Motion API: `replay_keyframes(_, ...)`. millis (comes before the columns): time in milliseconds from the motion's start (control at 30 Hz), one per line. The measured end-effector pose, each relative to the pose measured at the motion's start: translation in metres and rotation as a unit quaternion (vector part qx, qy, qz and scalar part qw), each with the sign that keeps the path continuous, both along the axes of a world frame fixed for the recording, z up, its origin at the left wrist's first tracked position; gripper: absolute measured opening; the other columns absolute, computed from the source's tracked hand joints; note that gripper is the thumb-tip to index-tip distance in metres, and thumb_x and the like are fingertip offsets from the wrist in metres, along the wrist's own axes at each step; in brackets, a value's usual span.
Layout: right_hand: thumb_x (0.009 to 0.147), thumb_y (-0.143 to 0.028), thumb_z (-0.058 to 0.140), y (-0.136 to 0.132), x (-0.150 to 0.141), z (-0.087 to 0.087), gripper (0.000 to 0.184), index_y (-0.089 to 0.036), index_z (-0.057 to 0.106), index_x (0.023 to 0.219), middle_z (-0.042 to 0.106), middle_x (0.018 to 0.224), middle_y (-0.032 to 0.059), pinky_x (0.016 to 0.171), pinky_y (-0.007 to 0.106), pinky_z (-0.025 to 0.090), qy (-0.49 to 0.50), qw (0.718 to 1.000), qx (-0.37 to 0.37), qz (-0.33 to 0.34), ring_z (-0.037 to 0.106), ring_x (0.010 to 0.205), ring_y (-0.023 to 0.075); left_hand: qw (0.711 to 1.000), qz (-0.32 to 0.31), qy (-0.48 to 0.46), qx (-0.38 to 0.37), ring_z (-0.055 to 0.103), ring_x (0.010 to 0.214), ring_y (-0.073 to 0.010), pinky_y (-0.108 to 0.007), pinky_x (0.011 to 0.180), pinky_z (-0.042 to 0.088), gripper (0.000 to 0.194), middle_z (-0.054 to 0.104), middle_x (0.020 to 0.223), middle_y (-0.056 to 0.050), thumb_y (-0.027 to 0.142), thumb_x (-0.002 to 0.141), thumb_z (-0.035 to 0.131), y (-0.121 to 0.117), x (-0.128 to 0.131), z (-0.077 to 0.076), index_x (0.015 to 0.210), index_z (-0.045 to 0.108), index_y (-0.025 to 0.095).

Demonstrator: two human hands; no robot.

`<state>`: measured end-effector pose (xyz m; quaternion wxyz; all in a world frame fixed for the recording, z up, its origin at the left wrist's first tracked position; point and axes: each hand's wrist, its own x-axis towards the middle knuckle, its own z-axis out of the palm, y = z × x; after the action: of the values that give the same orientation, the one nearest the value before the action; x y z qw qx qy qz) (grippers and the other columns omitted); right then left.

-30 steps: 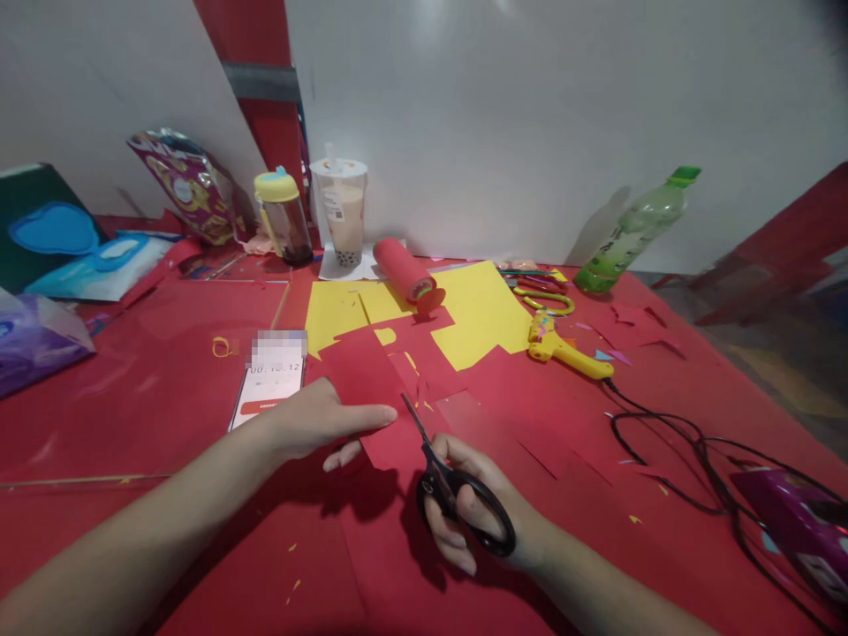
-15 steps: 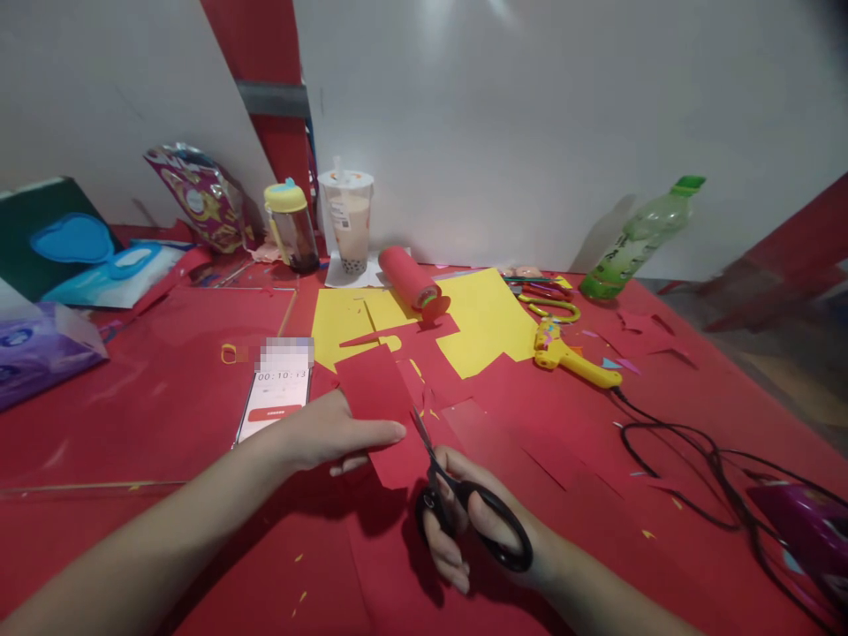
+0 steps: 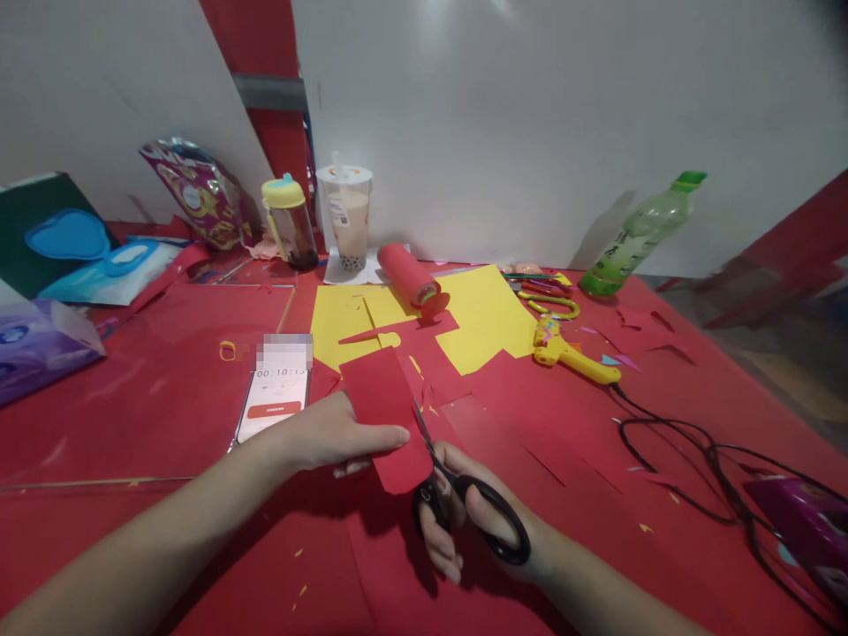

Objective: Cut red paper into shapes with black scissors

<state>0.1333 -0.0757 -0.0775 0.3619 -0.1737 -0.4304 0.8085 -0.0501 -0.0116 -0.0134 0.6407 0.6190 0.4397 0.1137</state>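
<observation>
Between the thumb and fingers of the left hand (image 3: 324,433) a red paper piece (image 3: 377,384) is held, the thumb flat on top and pointing toward its right edge. The other fingers are mostly hidden under the paper. The fingers of the right hand (image 3: 490,495) are curled through the black handles of the scissors (image 3: 458,482), whose blades lie along that right edge; how far they reach behind the paper cannot be told. The left wrist covers the lower part of the phone (image 3: 275,402), and its upper end is blurred out.

Beyond the hands, the red roll (image 3: 405,274) lies tilted over the yellow sheet (image 3: 490,309), and loose red paper overlaps the sheet's near side, its outlines hard to make out against the red bench (image 3: 265,548). The yellow glue gun (image 3: 586,363) lies to the right, its black cord (image 3: 682,424) looping toward a purple object (image 3: 801,530) cut off by the view. A purple packet (image 3: 49,349) is cut off at the left.
</observation>
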Motion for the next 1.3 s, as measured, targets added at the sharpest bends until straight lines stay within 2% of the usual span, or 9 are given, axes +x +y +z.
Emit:
replay_keyframes(267,0.08,-0.057,0.049,-0.0006,0.0013,-0.0016,0.039,-0.021,0.034,0.084,0.047,0.056,-0.0069,0.04,0.016,0.032,0.007,1.0,-0.002,-0.002,0.045,0.041,0.0052,0.999,0.02,0.047,0.015,0.03,0.028,-0.0072,-0.025,0.039,0.026,0.05,0.031,0.026,0.005,0.033,0.075,0.05,-0.0027,0.0027,-0.0001,0.03,0.033,0.02)
replay_keyframes(533,0.079,-0.057,0.05,-0.0017,-0.0001,-0.002,0.04,-0.02,0.035,0.084,0.046,0.055,-0.0072,0.039,0.015,0.03,0.011,1.0,-0.011,-0.017,0.043,0.039,0.0045,0.998,0.033,0.046,0.031,0.03,0.027,-0.007,-0.025,0.038,0.026,0.051,0.031,0.026,0.005,0.037,0.076,0.05,-0.0036,0.0022,-0.005,0.031,0.033,0.02)
replay_keyframes(667,0.079,-0.057,0.051,-0.002,0.0004,-0.0025,0.04,-0.021,0.034,0.084,0.046,0.055,-0.0074,0.038,0.014,0.029,0.006,1.0,-0.013,-0.019,0.043,0.039,0.0041,0.998,0.012,0.056,0.03,0.031,0.029,-0.0074,-0.025,0.04,0.027,0.052,0.032,0.026,0.005,0.036,0.078,0.049,-0.0025,0.0014,-0.0037,0.03,0.034,0.02)
replay_keyframes(1000,0.077,-0.058,0.054,-0.0029,-0.0008,0.001,0.042,-0.021,0.034,0.081,0.045,0.053,-0.0083,0.037,0.014,0.031,-0.01,0.999,-0.021,-0.028,0.041,0.037,0.0033,1.0,0.011,0.019,0.006,0.029,0.029,-0.0072,-0.025,0.038,0.024,0.045,0.032,0.028,0.005,0.032,0.074,0.05,-0.0019,0.0007,-0.0034,0.033,0.034,0.02)
replay_keyframes(1300,0.075,-0.058,0.055,-0.0044,-0.0013,-0.0007,0.043,-0.021,0.034,0.079,0.045,0.05,-0.0088,0.036,0.013,0.033,-0.026,0.999,-0.023,-0.04,0.04,0.034,0.003,0.999,0.004,0.027,-0.024,0.029,0.029,-0.0075,-0.026,0.04,0.025,0.049,0.033,0.028,0.005,0.038,0.076,0.051,0.0005,-0.0033,-0.0053,0.033,0.037,0.02)
